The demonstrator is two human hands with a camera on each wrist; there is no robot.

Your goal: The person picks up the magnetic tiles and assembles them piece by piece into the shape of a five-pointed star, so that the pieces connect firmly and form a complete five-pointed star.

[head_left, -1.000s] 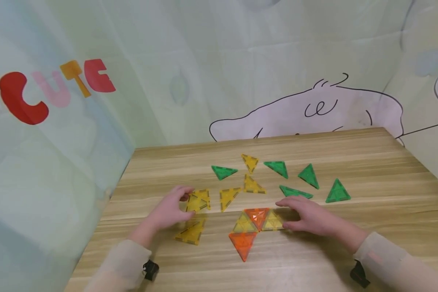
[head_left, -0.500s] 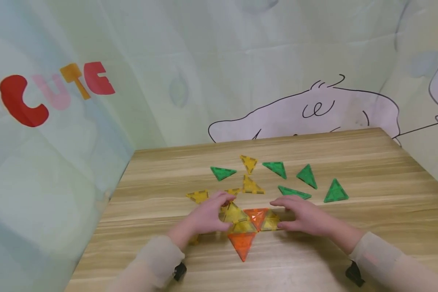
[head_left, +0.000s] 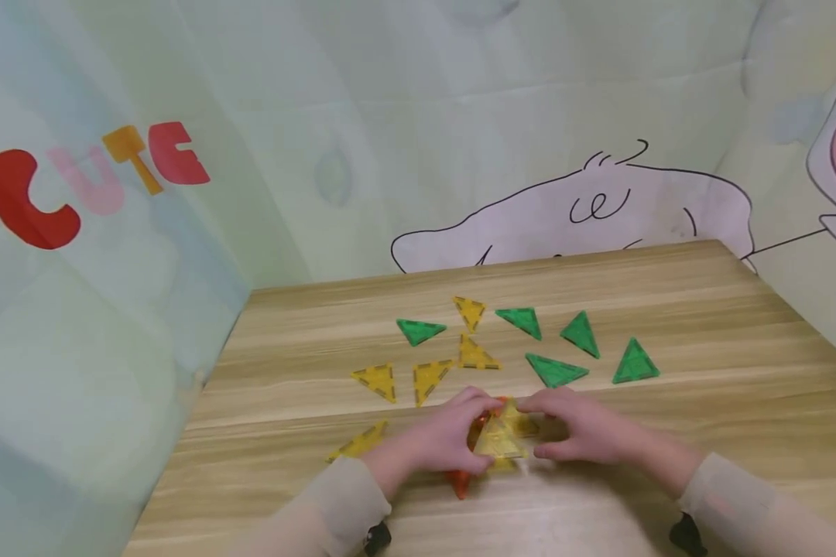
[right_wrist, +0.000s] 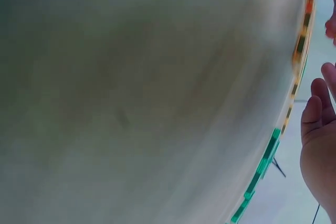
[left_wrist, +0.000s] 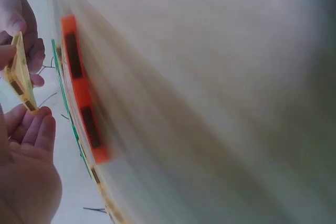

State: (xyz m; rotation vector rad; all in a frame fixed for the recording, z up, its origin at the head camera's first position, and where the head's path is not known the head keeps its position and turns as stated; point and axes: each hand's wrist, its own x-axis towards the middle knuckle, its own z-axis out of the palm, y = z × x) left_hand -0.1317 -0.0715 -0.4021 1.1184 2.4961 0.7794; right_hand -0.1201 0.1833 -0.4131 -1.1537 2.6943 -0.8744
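My left hand [head_left: 453, 433] pinches a yellow triangular magnetic tile [head_left: 499, 439] by its edges, tilted above the joined tiles in the middle of the table. In the left wrist view this yellow tile [left_wrist: 21, 77] is seen edge-on, with the fingers of my left hand [left_wrist: 34, 161] at its lower end. My right hand [head_left: 585, 427] hovers close by on the right, fingers loosely curved and apart; whether it touches the tile is unclear. An orange triangular tile [head_left: 461, 485] pokes out below my left hand. The other joined orange and yellow tiles are mostly hidden.
Loose yellow tiles [head_left: 432, 379] lie behind my left hand. One more yellow tile [head_left: 358, 442] is beside the left forearm. Several green triangular tiles [head_left: 557, 370] lie scattered farther back on the wooden table [head_left: 306, 325]. A printed curtain [head_left: 306, 116] hangs behind.
My left hand has picked up a yellow tile at the left and carried it rightward, over the joined tiles to near my right hand. The right hand has barely moved.
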